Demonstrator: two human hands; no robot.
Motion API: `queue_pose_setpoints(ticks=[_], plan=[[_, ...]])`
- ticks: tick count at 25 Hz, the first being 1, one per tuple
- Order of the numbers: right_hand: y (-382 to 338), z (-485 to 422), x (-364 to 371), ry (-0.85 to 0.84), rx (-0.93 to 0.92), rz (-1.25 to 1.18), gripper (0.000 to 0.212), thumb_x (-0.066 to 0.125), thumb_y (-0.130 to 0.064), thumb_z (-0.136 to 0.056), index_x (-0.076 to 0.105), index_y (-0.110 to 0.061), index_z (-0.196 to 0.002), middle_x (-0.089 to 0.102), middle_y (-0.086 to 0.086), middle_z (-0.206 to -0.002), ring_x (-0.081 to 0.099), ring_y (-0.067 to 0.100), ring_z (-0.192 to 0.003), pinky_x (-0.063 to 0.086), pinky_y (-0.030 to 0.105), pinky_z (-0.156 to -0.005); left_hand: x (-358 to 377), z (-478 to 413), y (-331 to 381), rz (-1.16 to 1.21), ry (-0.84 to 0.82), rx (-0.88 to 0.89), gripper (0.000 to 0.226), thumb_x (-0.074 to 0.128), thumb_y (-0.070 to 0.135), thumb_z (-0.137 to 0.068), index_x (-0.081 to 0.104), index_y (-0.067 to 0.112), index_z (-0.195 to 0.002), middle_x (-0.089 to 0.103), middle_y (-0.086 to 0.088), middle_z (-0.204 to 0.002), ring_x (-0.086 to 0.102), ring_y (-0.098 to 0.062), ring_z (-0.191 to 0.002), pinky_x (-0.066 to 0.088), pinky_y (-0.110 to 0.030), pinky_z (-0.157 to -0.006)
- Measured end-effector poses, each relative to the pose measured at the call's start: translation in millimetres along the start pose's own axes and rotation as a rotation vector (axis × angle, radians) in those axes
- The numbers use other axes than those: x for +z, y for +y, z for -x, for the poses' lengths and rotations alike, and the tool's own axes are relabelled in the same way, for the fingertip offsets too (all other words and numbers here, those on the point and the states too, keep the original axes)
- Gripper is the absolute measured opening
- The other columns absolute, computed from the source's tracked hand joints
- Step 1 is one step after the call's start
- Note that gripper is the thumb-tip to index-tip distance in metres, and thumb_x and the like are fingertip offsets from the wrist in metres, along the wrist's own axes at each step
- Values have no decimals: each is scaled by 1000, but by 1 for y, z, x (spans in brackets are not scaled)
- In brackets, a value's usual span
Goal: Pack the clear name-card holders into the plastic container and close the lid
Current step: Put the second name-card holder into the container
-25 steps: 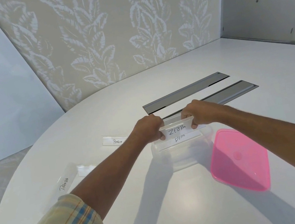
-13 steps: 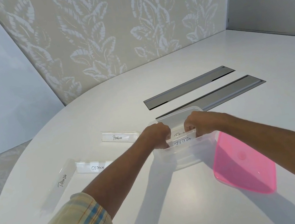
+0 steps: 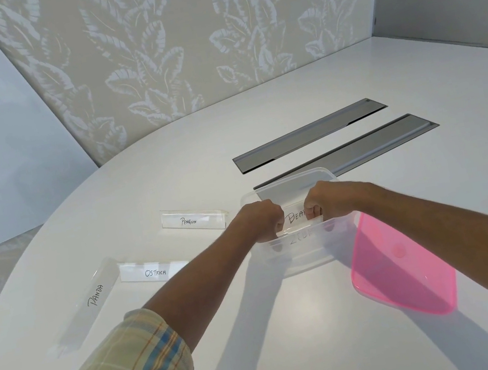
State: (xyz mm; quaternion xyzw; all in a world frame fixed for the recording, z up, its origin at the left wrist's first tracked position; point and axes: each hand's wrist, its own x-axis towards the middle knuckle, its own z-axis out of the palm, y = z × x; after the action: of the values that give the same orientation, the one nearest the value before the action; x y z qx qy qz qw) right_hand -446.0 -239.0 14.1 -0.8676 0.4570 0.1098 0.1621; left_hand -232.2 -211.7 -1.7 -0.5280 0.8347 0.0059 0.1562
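Zebra holder (image 3: 300, 235): clear, long, thin-walled strip with a paper card inside; sits low in the plastic container (image 3: 310, 254) against its near wall, lettering only half readable through the plastic. Left hand (image 3: 260, 221) and right hand (image 3: 326, 204) each closed over one end of it, knuckles up, fingers curled down inside the rim. Whether the fingers pinch it or only press it down, cannot tell.

Handling, as a judgement: light, stiff, smooth-faced and likely slippery; thin plastic of this kind may scratch or crack if bent. Best taken by the two short ends or along the folded ridge, not by the flat faces, so the card stays put.

Bear holder (image 3: 295, 216) stands just behind it at 12 o'clock, inside the same container, showing between the hands.

Container is clear and thin, likely to slide on the table (image 3: 296, 338) if pushed sideways.

Pink lid (image 3: 404, 267) lies off, flat on the table at 3 to 4 o'clock of the container, its edge touching or just beside it.

Not yet packed, all at 9 o'clock: penguin holder (image 3: 193, 219) nearest, ostrich holder (image 3: 153, 271) further, panda holder (image 3: 89, 305) furthest, lying at a slant.
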Motion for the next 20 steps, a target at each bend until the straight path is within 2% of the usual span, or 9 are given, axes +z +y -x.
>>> queue_pose_setpoints(ticks=[4, 8, 11, 16, 20], plan=[[2, -1, 2, -4, -1, 9, 41, 88, 1, -75, 77, -8, -114, 78, 8, -108, 72, 25, -100, 59, 38, -92, 4, -1, -1, 0, 18, 4, 23, 82, 30, -83, 75, 25, -105, 70, -1, -108, 72, -29, -99, 45, -31, -68], [2, 1, 1, 52, 8, -43, 35, 80, 4, -80, 79, -7, -113, 78, 8, -111, 73, 23, -103, 59, 34, -92, -1, 3, -3, 28, 69, 9, 37, 81, 47, -85, 74, 27, -116, 72, 1, -116, 69, -25, -107, 47, -32, -77], [-3, 6, -7, 120, 45, -94, 34, 88, -8, -79, 79, -9, -111, 78, 5, -107, 73, 21, -100, 60, 36, -90, -15, 14, -11, 108, 197, 7, 33, 72, 54, -91, 77, 28, -111, 76, 3, -111, 69, -22, -107, 48, -32, -79], [-25, 15, -29, 366, 82, -190, 21, 85, -22, -84, 79, -14, -103, 78, 0, -99, 74, 20, -91, 61, 39, -85, -37, 47, -37, 127, 448, -41, 27, 59, 47, -101, 79, 29, -104, 78, 7, -103, 70, -22, -102, 45, -30, -74], [-63, 17, -46, 540, 54, -202, 6, 75, -21, -90, 79, -20, -94, 74, -14, -83, 71, 14, -83, 61, 36, -78, -40, 80, -73, 132, 475, -139, 27, 57, 44, -103, 78, 28, -104, 78, 7, -102, 69, -23, -103, 47, -31, -74]])
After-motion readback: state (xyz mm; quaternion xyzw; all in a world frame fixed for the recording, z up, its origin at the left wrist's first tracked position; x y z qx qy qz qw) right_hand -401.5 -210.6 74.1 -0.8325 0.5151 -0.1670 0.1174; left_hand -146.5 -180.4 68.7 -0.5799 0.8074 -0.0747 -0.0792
